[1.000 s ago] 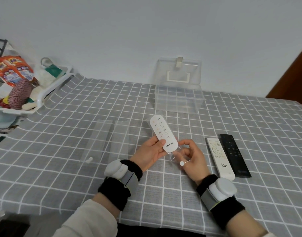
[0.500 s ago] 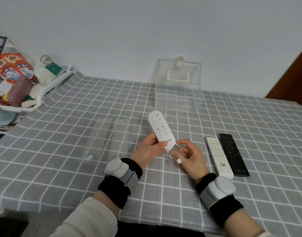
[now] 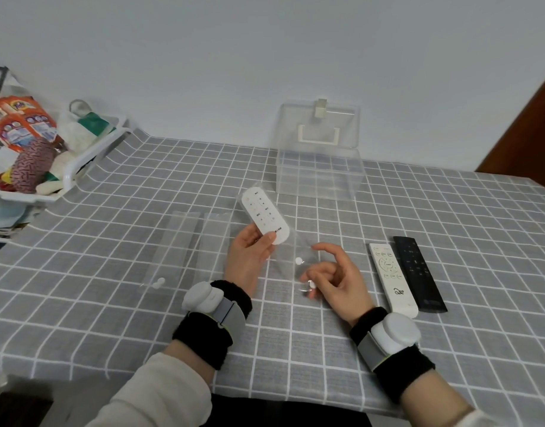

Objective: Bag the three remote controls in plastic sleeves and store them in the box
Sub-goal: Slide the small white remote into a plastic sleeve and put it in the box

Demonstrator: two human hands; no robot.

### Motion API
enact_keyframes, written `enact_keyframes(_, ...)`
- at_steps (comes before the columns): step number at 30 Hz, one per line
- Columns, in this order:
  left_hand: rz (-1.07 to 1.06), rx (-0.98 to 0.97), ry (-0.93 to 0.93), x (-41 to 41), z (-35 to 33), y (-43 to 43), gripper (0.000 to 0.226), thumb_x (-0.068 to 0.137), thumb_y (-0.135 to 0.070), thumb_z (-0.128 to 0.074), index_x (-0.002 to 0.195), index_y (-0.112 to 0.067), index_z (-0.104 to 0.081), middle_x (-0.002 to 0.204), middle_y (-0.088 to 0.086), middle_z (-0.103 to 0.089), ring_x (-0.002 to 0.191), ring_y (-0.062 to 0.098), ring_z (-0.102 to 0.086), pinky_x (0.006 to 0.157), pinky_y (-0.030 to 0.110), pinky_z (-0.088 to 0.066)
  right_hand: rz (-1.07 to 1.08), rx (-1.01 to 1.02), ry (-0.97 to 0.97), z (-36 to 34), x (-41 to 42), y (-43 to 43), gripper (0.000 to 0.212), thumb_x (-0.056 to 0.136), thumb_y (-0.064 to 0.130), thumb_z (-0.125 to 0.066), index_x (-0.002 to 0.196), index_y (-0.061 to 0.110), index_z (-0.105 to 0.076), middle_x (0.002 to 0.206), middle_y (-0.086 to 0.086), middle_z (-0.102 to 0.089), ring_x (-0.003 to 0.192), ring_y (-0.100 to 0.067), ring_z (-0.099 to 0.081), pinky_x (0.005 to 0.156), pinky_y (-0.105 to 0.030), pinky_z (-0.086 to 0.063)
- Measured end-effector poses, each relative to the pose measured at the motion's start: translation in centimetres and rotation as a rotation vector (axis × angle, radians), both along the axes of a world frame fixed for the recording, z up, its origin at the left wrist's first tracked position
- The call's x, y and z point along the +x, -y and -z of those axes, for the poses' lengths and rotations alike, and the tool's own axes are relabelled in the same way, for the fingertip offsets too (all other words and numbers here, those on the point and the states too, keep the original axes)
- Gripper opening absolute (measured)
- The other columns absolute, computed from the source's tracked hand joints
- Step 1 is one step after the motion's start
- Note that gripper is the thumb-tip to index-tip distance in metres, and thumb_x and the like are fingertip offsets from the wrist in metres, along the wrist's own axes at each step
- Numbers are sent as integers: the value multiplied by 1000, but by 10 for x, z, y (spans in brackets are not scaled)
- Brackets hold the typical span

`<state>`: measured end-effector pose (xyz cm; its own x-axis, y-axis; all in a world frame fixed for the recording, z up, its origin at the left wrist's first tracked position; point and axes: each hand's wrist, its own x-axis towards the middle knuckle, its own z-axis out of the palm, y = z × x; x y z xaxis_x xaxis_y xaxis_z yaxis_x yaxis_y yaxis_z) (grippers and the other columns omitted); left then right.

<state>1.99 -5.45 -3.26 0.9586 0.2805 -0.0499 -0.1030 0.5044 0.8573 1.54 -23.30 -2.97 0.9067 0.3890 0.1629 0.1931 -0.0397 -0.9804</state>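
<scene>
My left hand [image 3: 249, 257] grips a white oval remote [image 3: 265, 215] by its lower end and holds it tilted above the table. The remote sits inside a clear plastic sleeve [image 3: 295, 251] whose open end trails down to my right hand [image 3: 336, 278]. There my fingers pinch the sleeve's flap near a small white snap, with the index finger raised. A long white remote [image 3: 393, 278] and a black remote [image 3: 419, 272] lie side by side, unbagged, right of my right hand. The clear box [image 3: 320, 180] stands behind, its lid [image 3: 319, 124] up against the wall.
Two empty clear sleeves [image 3: 197, 241] lie flat on the grey checked cloth left of my left hand. A white basket [image 3: 80, 161] of packets and odds stands at the far left edge. A brown door [image 3: 530, 127] is at the right.
The oval remote has gone further into the sleeve and tilted left. My right hand has drawn back down and right, stretching out the sleeve's open end.
</scene>
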Motion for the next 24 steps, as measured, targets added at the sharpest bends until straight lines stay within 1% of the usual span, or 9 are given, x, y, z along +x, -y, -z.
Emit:
enact_keyframes(3, -9, -6, 0, 1, 1, 0, 33, 84, 3, -58, 106, -20, -64, 100, -3, -74, 97, 12, -68, 72, 19, -54, -56, -40, 70, -2, -2, 2, 40, 84, -9, -44, 98, 25, -62, 77, -2, -71, 61, -20, -65, 61, -29, -57)
enact_keyframes(6, -25, -74, 11, 2, 2, -2, 33, 85, 1, -57, 115, -13, -62, 112, 5, -69, 104, 16, -65, 78, 22, -55, -93, -112, 94, -4, -1, 4, 43, 73, -6, -36, 92, 19, -65, 85, -16, -71, 67, -24, -66, 69, -38, -54)
enact_keyframes(9, 16, -48, 25, 3, 3, -3, 35, 87, -4, -57, 120, -18, -59, 115, 2, -68, 109, 16, -63, 81, 22, -54, -84, -168, 98, -1, -1, 2, 41, 78, -11, -44, 90, 21, -67, 80, -13, -72, 70, -17, -68, 67, -26, -53)
enact_keyframes(12, 59, 5, 29, 2, 2, -2, 35, 88, -7, -57, 118, -25, -60, 110, -5, -71, 107, 13, -64, 79, 21, -53, -54, -113, 88, -1, -1, -1, 27, 80, -4, -62, 89, 21, -69, 94, -15, -73, 79, -15, -70, 77, -22, -55)
enact_keyframes(14, 79, 15, 22, 1, 2, -3, 38, 88, -9, -57, 123, -23, -57, 113, -4, -69, 109, 14, -63, 78, 22, -54, -59, -52, 51, -2, 0, -1, 23, 78, -4, -64, 93, 13, -69, 105, -14, -69, 85, -7, -69, 81, -17, -53)
enact_keyframes(16, 111, 25, 16, 1, 1, -3, 44, 88, -10, -58, 130, -22, -52, 120, 1, -65, 112, 18, -61, 79, 25, -54, -72, -25, 37, -4, 1, 0, 24, 77, -6, -63, 98, 4, -67, 109, -13, -66, 92, -5, -67, 82, -15, -51)
enact_keyframes(18, 150, 42, 27, 1, 0, -3, 47, 88, -10, -57, 131, -24, -50, 121, 1, -64, 113, 18, -61, 80, 26, -54, -76, -9, 39, -5, 2, 0, 24, 76, -7, -63, 99, 0, -66, 104, -12, -68, 90, -6, -67, 81, -16, -51)
enact_keyframes(22, 237, 55, 65, 1, 1, -2, 43, 86, -10, -59, 125, -30, -56, 113, -3, -69, 107, 17, -64, 79, 26, -54, -67, 29, -6, -6, 4, 0, 22, 75, -9, -64, 94, 2, -67, 76, 4, -75, 70, -11, -70, 71, -18, -56)
enact_keyframes(24, 270, 63, 59, 0, 2, -2, 46, 83, -13, -62, 125, -31, -55, 114, -2, -68, 108, 17, -63, 81, 27, -54, -41, 14, -2, -5, 4, 1, 19, 74, -6, -66, 90, 4, -68, 76, -2, -73, 68, -15, -68, 68, -18, -55)
